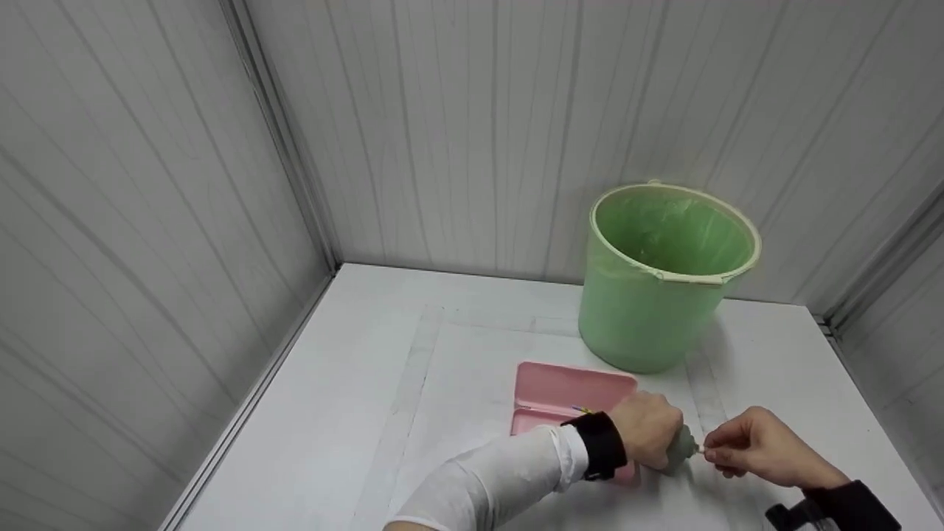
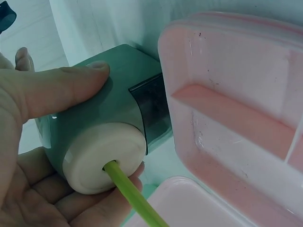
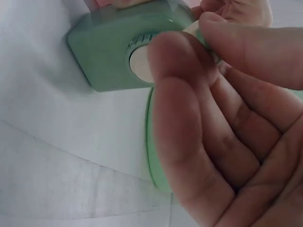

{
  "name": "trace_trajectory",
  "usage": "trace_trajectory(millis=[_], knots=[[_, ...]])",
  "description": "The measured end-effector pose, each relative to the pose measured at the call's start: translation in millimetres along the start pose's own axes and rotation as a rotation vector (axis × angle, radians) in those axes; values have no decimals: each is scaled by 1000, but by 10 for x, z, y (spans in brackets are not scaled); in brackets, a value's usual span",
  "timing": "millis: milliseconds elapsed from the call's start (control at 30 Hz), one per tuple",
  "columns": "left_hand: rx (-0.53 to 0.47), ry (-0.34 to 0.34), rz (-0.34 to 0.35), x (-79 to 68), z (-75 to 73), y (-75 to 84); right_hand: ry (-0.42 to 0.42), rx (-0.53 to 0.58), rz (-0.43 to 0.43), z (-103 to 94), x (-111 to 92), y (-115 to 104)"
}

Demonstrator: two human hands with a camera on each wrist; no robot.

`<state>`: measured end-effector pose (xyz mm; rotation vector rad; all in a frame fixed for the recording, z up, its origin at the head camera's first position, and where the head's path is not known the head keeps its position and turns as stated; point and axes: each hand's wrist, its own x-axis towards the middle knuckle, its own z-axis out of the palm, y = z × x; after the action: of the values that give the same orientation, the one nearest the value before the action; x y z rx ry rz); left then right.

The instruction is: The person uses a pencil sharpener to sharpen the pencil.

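A green crank pencil sharpener (image 1: 683,451) is held by the left hand (image 1: 649,429), whose thumb lies on its top side and fingers curl underneath in the left wrist view. A yellow-green pencil (image 2: 132,196) sticks into the hole of its cream round face. A dark panel (image 2: 154,111) is on the sharpener's side. My right hand (image 1: 763,448) pinches the crank's small pale handle (image 1: 701,449) between thumb and fingers; those fingers partly hide the crank in the right wrist view. The cream hub (image 3: 140,64) shows beside them.
An open pink pencil case (image 1: 571,385) lies beside and partly under the left forearm, with a divider (image 2: 236,118) inside. Behind it stands a tall green bucket (image 1: 638,317) near the back wall. Panelled walls enclose the white table (image 1: 354,332).
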<state>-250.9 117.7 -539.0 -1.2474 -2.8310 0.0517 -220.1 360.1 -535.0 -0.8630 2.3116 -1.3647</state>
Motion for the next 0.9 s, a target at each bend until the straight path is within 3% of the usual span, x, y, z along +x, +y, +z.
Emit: trace_trajectory(millis=[400, 700, 900], knots=[[-7, 18, 37, -29, 0, -35, 150, -293, -27, -103, 121, -30], [-28, 1, 45, -43, -3, -87, 150, -494, 92, -163, 312, 25], [-33, 9, 43, -44, 30, -91, 175, -587, 42, -56, 395, 196]])
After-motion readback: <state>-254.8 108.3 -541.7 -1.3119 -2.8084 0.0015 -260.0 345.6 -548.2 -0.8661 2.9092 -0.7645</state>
